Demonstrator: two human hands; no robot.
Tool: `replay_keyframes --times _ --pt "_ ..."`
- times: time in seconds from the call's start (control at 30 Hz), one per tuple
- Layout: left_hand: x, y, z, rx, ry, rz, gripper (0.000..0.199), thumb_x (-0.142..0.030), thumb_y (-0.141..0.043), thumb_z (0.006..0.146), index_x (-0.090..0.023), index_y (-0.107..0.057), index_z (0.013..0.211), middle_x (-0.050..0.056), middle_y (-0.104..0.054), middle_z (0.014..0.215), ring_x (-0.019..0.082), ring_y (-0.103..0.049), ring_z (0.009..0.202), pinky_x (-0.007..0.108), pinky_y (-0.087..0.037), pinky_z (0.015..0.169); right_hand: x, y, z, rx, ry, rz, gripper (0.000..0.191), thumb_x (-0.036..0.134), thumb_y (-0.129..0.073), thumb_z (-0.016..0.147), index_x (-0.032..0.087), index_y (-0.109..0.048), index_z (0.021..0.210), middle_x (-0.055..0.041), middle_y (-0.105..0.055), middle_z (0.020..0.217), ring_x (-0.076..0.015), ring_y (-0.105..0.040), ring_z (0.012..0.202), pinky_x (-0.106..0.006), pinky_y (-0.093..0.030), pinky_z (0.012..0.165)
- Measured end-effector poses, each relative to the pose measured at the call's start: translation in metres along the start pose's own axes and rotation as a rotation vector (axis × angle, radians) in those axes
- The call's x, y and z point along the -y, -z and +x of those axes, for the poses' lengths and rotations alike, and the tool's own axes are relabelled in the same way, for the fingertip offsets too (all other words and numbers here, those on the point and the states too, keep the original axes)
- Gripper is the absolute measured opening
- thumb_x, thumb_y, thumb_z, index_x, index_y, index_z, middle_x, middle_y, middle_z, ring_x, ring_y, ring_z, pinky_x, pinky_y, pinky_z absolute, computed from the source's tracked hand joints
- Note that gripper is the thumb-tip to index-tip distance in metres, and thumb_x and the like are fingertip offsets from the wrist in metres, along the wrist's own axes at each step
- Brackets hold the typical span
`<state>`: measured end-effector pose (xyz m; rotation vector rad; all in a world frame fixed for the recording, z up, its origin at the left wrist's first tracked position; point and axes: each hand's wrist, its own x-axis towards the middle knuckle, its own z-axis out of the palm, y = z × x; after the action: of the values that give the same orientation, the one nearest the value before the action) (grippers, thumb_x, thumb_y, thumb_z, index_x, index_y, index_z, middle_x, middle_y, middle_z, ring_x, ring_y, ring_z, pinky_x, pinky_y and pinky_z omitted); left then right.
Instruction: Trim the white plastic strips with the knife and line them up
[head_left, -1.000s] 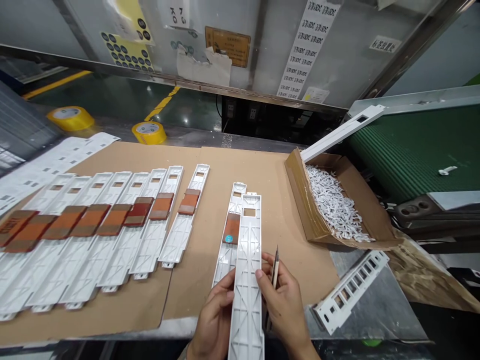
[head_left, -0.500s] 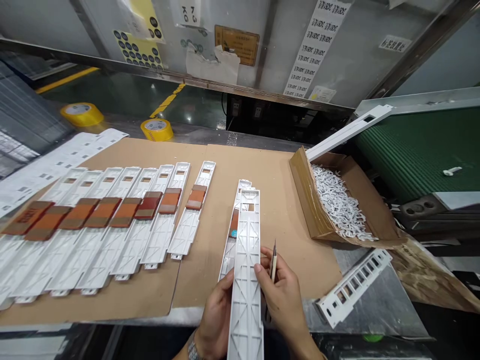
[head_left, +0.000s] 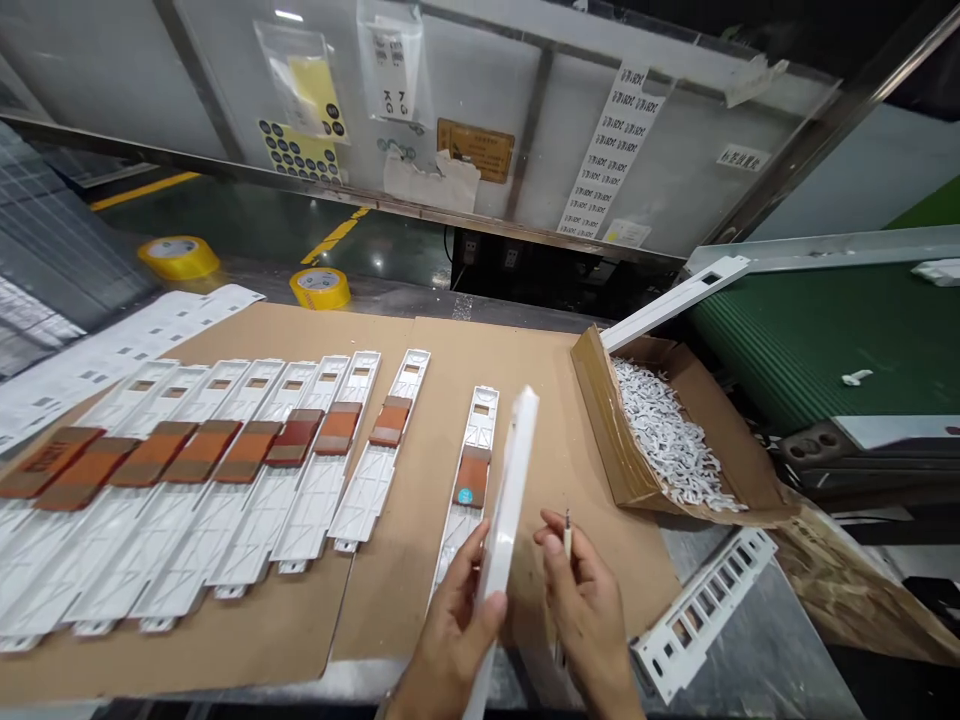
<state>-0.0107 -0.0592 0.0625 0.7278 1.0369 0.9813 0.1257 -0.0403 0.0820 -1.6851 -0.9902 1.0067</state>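
My left hand (head_left: 450, 625) grips a long white plastic strip (head_left: 508, 500), tilted up so that its narrow side faces me. To the right of it, my right hand (head_left: 592, 610) is apart from the strip, curled around a slim pen-like tool (head_left: 568, 540) with a pale handle and thin dark tip. Another white ribbed strip (head_left: 480, 425) lies just beyond my left hand, with a brown-orange block (head_left: 472, 470) bearing a blue round sticker across it. My left hand covers its near end.
Several white strips (head_left: 315, 515) with brown-orange blocks lie in a row at left. A cardboard box (head_left: 600, 430) of small white plastic parts (head_left: 667, 430) stands at right, near a slotted white piece (head_left: 705, 610) and a green conveyor belt (head_left: 795, 330). Yellow tape rolls (head_left: 321, 290) sit behind.
The strip has turned from showing its ribbed face to its narrow side. My right hand has let go of it and moved right, keeping the tool. The view has tilted up slightly.
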Motion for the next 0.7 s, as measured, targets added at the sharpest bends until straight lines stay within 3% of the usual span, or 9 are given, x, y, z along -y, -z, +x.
replay_keyframes --times 0.07,0.13,0.2,0.3,0.37,0.47,0.53,0.6,0.7 --pt "0.005 -0.005 0.003 0.002 -0.136 0.421 0.062 -0.037 -0.052 0.081 -0.029 -0.030 0.138 0.009 -0.049 0.126 0.023 -0.050 0.113 0.037 -0.040 0.095 -0.003 0.013 0.005 -0.065 -0.047 0.079 0.050 0.054 -0.048 0.084 0.015 -0.057 0.115 -0.0050 -0.061 0.087 -0.0126 -0.053 0.060 -0.023 -0.045 0.051" --pt "0.011 -0.012 0.007 0.038 -0.178 0.809 0.062 -0.032 -0.047 0.082 -0.030 -0.026 0.140 0.011 -0.050 0.116 0.022 -0.060 0.093 0.038 -0.047 0.082 -0.008 0.026 0.010 -0.081 -0.077 0.142 0.054 0.055 -0.045 0.085 0.016 -0.052 0.121 -0.0015 -0.058 0.080 -0.0084 -0.041 0.048 -0.021 -0.036 0.042" --pt "0.017 -0.022 0.013 0.067 -0.175 1.119 0.063 -0.026 -0.045 0.082 -0.031 -0.023 0.140 0.013 -0.050 0.112 0.021 -0.063 0.078 0.036 -0.050 0.070 -0.016 0.037 0.015 -0.082 -0.096 0.130 0.056 0.055 -0.048 0.084 0.015 -0.049 0.124 -0.0001 -0.057 0.078 -0.0074 -0.036 0.046 -0.021 -0.033 0.042" --pt "0.026 -0.038 0.021 0.083 -0.136 1.481 0.066 -0.022 -0.048 0.080 -0.032 -0.020 0.139 0.020 -0.049 0.122 0.023 -0.066 0.070 0.037 -0.051 0.062 -0.030 0.047 0.019 -0.082 -0.121 0.038 0.056 0.055 -0.052 0.081 0.014 -0.052 0.120 -0.0017 -0.059 0.082 -0.0081 -0.041 0.048 -0.022 -0.037 0.046" --pt "0.030 -0.047 0.024 0.105 -0.096 1.674 0.066 -0.023 -0.051 0.080 -0.031 -0.023 0.138 0.021 -0.058 0.111 0.024 -0.066 0.063 0.037 -0.051 0.057 -0.037 0.050 0.022 -0.055 -0.115 -0.016 0.054 0.055 -0.051 0.082 0.014 -0.054 0.116 -0.0028 -0.060 0.082 -0.0092 -0.044 0.049 -0.023 -0.039 0.047" --pt "0.034 -0.052 0.027 0.124 -0.132 1.852 0.065 -0.022 -0.058 0.076 -0.024 -0.033 0.135 0.013 -0.066 0.075 0.025 -0.064 0.055 0.034 -0.050 0.051 -0.043 0.052 0.030 0.060 -0.069 -0.111 0.054 0.054 -0.042 0.087 0.013 -0.052 0.119 -0.0027 -0.060 0.075 -0.0115 -0.048 0.049 -0.023 -0.041 0.046" --pt "0.033 -0.048 0.029 0.098 -0.226 1.883 0.064 -0.022 -0.064 0.071 -0.021 -0.042 0.131 0.011 -0.065 0.067 0.024 -0.062 0.054 0.032 -0.049 0.048 -0.044 0.054 0.039 0.130 0.008 -0.223 0.052 0.050 -0.036 0.090 0.013 -0.049 0.125 -0.0048 -0.063 0.077 -0.0145 -0.055 0.056 -0.025 -0.046 0.052" --pt "0.031 -0.039 0.036 0.065 -0.399 1.849 0.062 -0.024 -0.066 0.068 -0.025 -0.049 0.127 0.011 -0.067 0.075 0.023 -0.063 0.060 0.030 -0.049 0.050 -0.044 0.056 0.050 0.160 0.144 -0.383 0.047 0.043 -0.034 0.092 0.015 -0.048 0.127 -0.0093 -0.065 0.093 -0.0182 -0.062 0.078 -0.028 -0.050 0.068" --pt "0.030 -0.026 0.050 0.044 -0.783 1.764 0.063 -0.033 -0.062 0.069 -0.029 -0.046 0.129 0.013 -0.065 0.108 0.028 -0.062 0.094 0.036 -0.051 0.070 -0.040 0.057 0.067 0.184 0.346 -0.648 0.041 0.033 -0.030 0.094 0.018 -0.050 0.127 -0.0118 -0.061 0.113 -0.0200 -0.059 0.101 -0.031 -0.049 0.083"
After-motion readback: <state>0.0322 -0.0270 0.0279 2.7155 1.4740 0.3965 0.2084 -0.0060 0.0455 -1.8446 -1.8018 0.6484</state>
